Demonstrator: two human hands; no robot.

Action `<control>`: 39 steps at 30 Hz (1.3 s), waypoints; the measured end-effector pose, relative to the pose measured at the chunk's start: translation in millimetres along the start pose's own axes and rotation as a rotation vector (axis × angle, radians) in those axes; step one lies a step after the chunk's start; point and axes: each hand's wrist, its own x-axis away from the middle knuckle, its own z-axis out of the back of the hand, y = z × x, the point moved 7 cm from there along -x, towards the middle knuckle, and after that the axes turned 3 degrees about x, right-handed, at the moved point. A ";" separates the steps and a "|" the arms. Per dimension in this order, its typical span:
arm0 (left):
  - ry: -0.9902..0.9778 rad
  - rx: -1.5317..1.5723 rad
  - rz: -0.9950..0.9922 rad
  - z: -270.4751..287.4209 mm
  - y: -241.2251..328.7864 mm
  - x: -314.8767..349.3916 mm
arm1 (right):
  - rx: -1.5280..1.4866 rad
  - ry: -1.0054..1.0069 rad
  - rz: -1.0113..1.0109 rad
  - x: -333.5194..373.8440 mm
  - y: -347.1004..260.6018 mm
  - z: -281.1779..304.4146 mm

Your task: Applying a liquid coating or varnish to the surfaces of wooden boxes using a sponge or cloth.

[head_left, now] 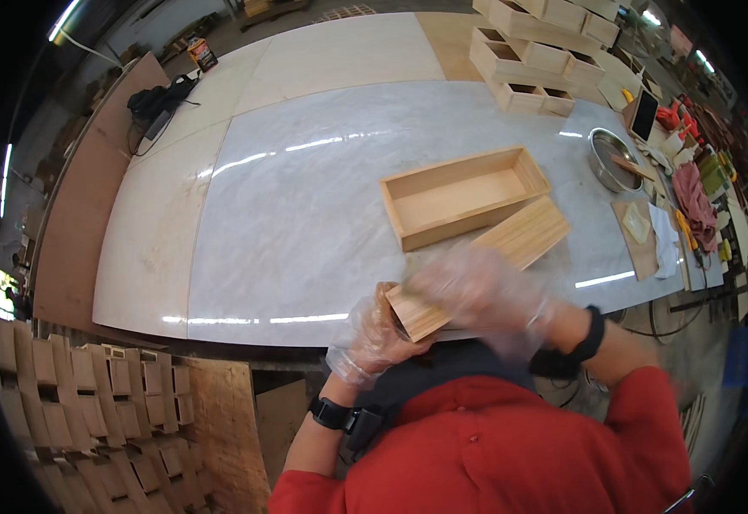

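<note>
A long piece of pale, striped wood lies slantwise in front of me, its near end at the table's front edge. My left hand, in a clear plastic glove, is closed around that near end. Over the middle of the wood is my right hand, gloved too and smeared by motion. Its fingers are too blurred to show whether anything is in them. Just beyond the wood stands an open rectangular wooden box, hollow side up, with nothing seen inside.
Pale wooden boxes are stacked at the far right. Nearer on that side are a metal bowl, a dark phone-like device, a white cloth and a pink cloth. A black bag lies far left. More boxes fill the lower left.
</note>
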 end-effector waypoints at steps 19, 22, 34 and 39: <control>-0.135 -0.063 -0.273 -6.6 -0.6 4.4 | -0.155 -0.137 -0.023 -6.1 -40.6 7.0; -0.062 0.025 0.027 -1.4 -2.1 4.2 | -0.113 -0.108 -0.038 23.5 -25.1 15.0; -0.024 0.142 0.037 -3.8 -10.2 6.3 | 0.021 -0.096 -0.011 19.1 -8.7 13.3; 0.032 -0.084 0.014 -4.0 -0.7 3.1 | -0.007 -0.100 -0.015 8.4 -5.0 15.2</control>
